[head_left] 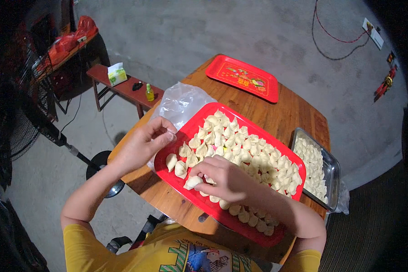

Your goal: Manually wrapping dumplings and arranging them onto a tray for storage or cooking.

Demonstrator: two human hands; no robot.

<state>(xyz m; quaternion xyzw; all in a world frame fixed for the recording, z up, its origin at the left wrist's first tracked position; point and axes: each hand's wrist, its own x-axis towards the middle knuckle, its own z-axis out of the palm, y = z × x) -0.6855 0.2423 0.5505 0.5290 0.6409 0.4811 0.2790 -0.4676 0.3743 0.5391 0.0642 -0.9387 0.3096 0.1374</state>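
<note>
The right hand point(224, 177) pinches a pale, folded dough dumpling point(193, 182) at the near edge of a red rectangular tray point(186, 129) crowded with similar dumplings point(235, 140). The left hand point(147, 139) curls, thumb near fingertips, by the tray's left end; whether it grips anything is unclear.

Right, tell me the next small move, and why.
Probably settle the dumpling and ease open the right grip: the grip pinches it near the edge of the loaded red tray, close to other dumplings. Whether it rests on the tray is unclear.
</note>
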